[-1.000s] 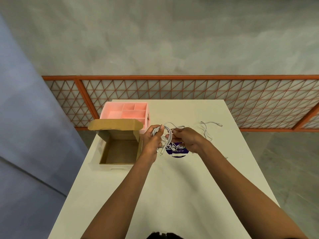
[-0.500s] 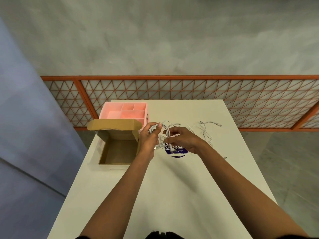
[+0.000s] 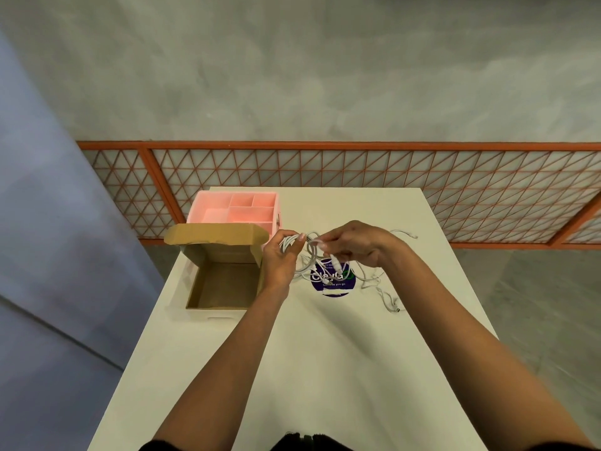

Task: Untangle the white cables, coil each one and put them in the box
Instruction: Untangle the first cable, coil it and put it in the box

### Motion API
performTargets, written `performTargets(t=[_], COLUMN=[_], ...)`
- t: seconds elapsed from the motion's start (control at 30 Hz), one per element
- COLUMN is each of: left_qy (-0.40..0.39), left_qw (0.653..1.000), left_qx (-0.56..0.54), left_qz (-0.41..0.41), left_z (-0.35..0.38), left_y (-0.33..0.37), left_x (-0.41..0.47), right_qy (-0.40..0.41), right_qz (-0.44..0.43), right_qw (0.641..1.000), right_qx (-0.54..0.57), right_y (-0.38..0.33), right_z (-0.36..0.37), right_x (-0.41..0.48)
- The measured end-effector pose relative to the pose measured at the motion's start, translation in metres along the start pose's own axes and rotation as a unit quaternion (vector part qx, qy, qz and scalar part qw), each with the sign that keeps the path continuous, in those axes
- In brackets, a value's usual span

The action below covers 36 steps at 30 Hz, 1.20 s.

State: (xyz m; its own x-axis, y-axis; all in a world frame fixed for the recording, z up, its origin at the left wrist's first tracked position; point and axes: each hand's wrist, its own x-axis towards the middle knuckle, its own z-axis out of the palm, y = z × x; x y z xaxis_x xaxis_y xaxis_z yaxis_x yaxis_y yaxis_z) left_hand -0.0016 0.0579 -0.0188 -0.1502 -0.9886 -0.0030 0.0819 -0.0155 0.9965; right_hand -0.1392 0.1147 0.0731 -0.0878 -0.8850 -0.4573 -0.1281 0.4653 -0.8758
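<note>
The right hand (image 3: 354,247) rises, fingers pinching a strand (image 3: 313,252) beside the coil (image 3: 288,241) gripped by the left hand (image 3: 279,263). The box (image 3: 216,308) holds 0 cables; loose cable (image 3: 387,299) lies on the table (image 3: 309,369).

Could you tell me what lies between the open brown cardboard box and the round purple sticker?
In the head view, the left hand lies there, gripping loops of white cable.

Left hand (image 3: 279,258), right hand (image 3: 354,244) and both forearms (image 3: 227,353) were bare; dark sleeve edges (image 3: 154,445) showed at the view's bottom.
</note>
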Motion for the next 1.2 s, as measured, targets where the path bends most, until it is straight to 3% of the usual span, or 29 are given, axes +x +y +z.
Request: performTargets(t=[0.17,0.33,0.63,0.83,0.97,1.2], left_qy=[-0.006,-0.025,0.044,0.063,0.018,-0.087], left_qw=[1.0,0.997,0.995,0.994,0.996,0.96], left_qx=[0.004,0.069,-0.031,-0.015,-0.004,-0.193], left_qz=[0.006,0.037,-0.084,-0.085,-0.091,-0.185], left_z=[-0.005,0.003,-0.009,-0.015,-0.026,-0.031], left_y=[-0.002,-0.012,-0.01,0.001,-0.001,-0.003], left_x=[0.002,-0.002,-0.003,-0.003,-0.005,-0.013], right_qy=[0.024,-0.017,0.045,0.028,0.055,0.095], right_qz=[-0.062,-0.112,-0.124,-0.118,-0.089,-0.051], right_qw=[0.997,0.989,0.974,0.964,0.953,0.924], right_qx=[0.026,0.099,0.185,0.238,0.285,0.368], right_y=[-0.002,-0.01,-0.012,-0.006,-0.003,0.0], right_z=[-0.012,-0.002,-0.016,-0.023,-0.028,-0.039], right_x=[0.001,-0.004,-0.012,-0.018,-0.015,-0.012])
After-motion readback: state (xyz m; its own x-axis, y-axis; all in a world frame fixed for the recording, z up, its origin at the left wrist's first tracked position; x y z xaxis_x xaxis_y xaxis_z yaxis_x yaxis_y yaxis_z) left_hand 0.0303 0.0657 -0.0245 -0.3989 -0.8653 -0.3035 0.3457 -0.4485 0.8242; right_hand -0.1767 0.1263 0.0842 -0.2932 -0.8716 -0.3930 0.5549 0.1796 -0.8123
